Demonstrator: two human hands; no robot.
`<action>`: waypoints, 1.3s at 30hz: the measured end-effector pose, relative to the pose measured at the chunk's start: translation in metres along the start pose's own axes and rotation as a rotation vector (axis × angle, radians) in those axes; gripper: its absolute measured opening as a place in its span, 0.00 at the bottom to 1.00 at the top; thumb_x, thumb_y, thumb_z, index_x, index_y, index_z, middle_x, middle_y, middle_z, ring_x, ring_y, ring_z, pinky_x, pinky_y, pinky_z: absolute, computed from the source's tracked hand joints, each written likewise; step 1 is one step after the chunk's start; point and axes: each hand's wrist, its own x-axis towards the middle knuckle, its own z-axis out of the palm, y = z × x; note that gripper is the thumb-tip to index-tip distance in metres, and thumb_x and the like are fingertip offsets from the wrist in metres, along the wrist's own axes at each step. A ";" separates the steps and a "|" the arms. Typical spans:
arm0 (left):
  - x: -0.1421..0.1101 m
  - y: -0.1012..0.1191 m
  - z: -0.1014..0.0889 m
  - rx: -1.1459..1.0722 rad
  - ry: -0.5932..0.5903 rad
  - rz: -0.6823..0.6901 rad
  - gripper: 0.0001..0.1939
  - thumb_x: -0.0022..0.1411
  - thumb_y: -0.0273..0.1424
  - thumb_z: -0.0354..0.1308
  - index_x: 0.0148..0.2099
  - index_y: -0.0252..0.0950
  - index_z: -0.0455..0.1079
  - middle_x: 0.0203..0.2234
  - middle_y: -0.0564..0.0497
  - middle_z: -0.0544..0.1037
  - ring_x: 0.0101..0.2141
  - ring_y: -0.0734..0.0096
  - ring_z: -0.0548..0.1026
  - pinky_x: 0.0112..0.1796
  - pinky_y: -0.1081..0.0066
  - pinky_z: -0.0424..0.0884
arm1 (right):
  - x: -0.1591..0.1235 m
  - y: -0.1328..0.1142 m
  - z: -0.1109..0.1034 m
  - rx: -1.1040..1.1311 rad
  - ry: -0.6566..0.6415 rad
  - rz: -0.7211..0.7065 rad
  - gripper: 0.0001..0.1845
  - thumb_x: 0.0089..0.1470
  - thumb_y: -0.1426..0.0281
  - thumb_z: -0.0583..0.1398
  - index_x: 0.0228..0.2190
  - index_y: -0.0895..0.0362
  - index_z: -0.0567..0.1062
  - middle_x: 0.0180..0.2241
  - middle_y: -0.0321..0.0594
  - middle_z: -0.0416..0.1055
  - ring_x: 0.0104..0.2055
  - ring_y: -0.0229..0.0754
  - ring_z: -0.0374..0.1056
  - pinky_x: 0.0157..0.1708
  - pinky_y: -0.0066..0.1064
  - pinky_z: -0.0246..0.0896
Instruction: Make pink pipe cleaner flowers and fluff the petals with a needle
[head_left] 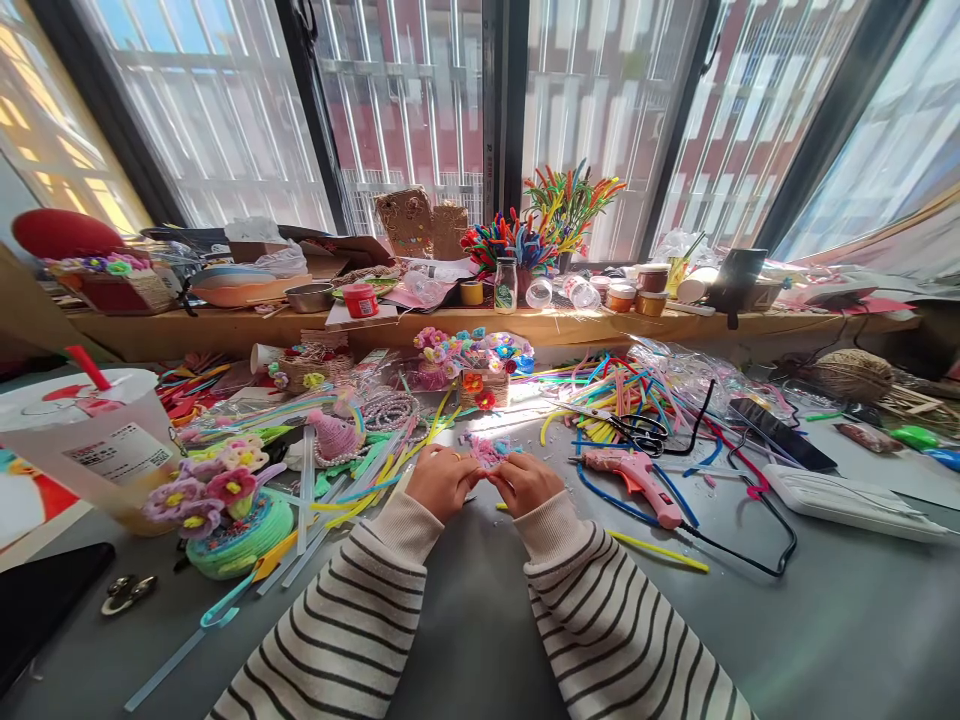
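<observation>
My left hand and my right hand meet over the middle of the grey table, fingers pinched and tips almost touching. Whatever lies between the fingertips is too small and covered to name. Just beyond them shows a pink and blue fuzzy bit; whether it is held or lies on the table I cannot tell. Right of my right hand lies a pink hot glue gun, with black-handled scissors behind it. A yellow pipe cleaner rests near my right cuff.
Left stand a drink cup with a red straw and a turquoise pot of fuzzy flowers. A small flower-topped box is straight ahead. Loose pipe cleaners, a phone and a black cable lie right. A crowded sill runs behind.
</observation>
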 end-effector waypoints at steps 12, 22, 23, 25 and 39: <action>0.005 -0.007 0.004 -1.076 0.167 -0.546 0.30 0.42 0.45 0.53 0.46 0.33 0.57 0.36 0.43 0.68 0.34 0.65 0.69 0.34 0.66 0.64 | 0.003 0.000 -0.008 0.284 0.354 0.144 0.11 0.50 0.71 0.50 0.30 0.59 0.71 0.22 0.39 0.65 0.26 0.37 0.61 0.28 0.25 0.57; 0.003 -0.001 0.003 -1.465 -0.132 -0.352 0.17 0.43 0.39 0.56 0.35 0.34 0.70 0.36 0.46 0.73 0.41 0.60 0.66 0.43 0.63 0.58 | 0.000 -0.010 -0.012 0.221 0.351 -0.038 0.12 0.50 0.72 0.50 0.36 0.57 0.71 0.21 0.39 0.64 0.26 0.38 0.59 0.28 0.27 0.57; 0.003 0.000 0.002 -1.472 -0.089 -0.324 0.16 0.45 0.37 0.56 0.36 0.35 0.70 0.37 0.47 0.72 0.43 0.60 0.64 0.44 0.63 0.57 | 0.000 -0.011 -0.011 0.209 0.333 -0.050 0.12 0.50 0.72 0.50 0.36 0.57 0.71 0.21 0.39 0.65 0.26 0.37 0.59 0.28 0.27 0.56; 0.003 0.002 -0.002 -1.503 -0.061 -0.272 0.15 0.46 0.32 0.55 0.40 0.36 0.68 0.40 0.49 0.71 0.45 0.61 0.62 0.47 0.64 0.55 | 0.001 -0.012 -0.010 0.196 0.312 -0.059 0.12 0.50 0.72 0.50 0.36 0.56 0.71 0.22 0.39 0.65 0.26 0.37 0.59 0.28 0.26 0.56; 0.004 -0.002 -0.005 -1.828 0.397 -0.527 0.07 0.43 0.31 0.58 0.27 0.33 0.71 0.23 0.52 0.76 0.28 0.74 0.72 0.34 0.74 0.67 | 0.001 -0.013 -0.007 0.231 0.248 -0.017 0.12 0.51 0.70 0.49 0.29 0.58 0.72 0.22 0.40 0.67 0.26 0.36 0.61 0.27 0.24 0.55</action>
